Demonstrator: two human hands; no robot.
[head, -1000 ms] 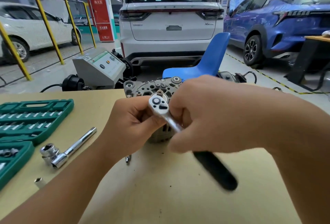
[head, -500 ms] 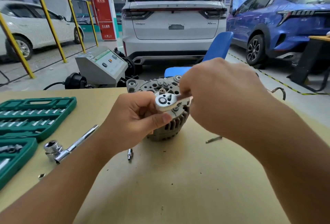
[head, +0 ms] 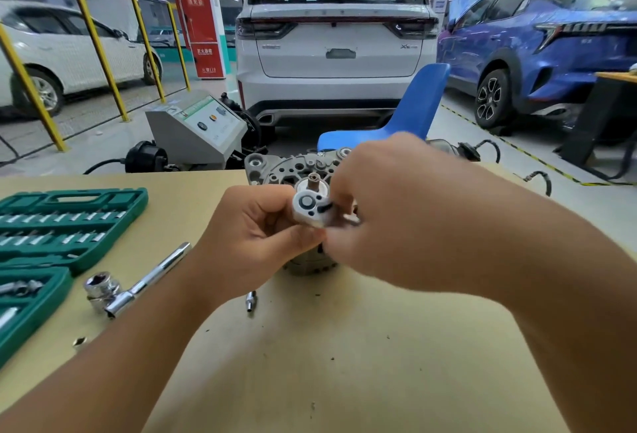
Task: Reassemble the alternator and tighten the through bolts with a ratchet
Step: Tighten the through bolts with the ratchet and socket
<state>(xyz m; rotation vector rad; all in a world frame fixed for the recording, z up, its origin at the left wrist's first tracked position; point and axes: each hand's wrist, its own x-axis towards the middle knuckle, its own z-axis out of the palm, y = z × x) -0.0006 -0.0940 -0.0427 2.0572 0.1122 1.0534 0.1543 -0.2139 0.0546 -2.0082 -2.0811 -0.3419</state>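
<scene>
A: What lay nearest to the camera on the table?

B: Two bare forearms reached in over the tan tabletop. Near the left forearm a small metal bit lay alone. More to the left lay a chrome extension bar with a large socket at its near end, and a tiny metal piece rested closer to the table edge.

A: And the hands?

B: The left hand was closed around the front of the alternator, with the thumb pressing under the ratchet head. The right hand was wrapped around the ratchet just beside the head, so the handle was hidden. The two hands were touching each other over the alternator.

A: Where did the alternator stand?

B: It stood on the table near the far edge, in the middle, mostly covered by the hands. Its grey end housing with holes showed behind the ratchet head, and a short shaft stub rose just above the head. Whether the ratchet sat on a bolt, I could not tell.

A: What else?

B: On the left, an open green socket set case held rows of bits. Beyond the table stood a grey machine, a blue chair, a white SUV, a blue car and yellow posts.
</scene>
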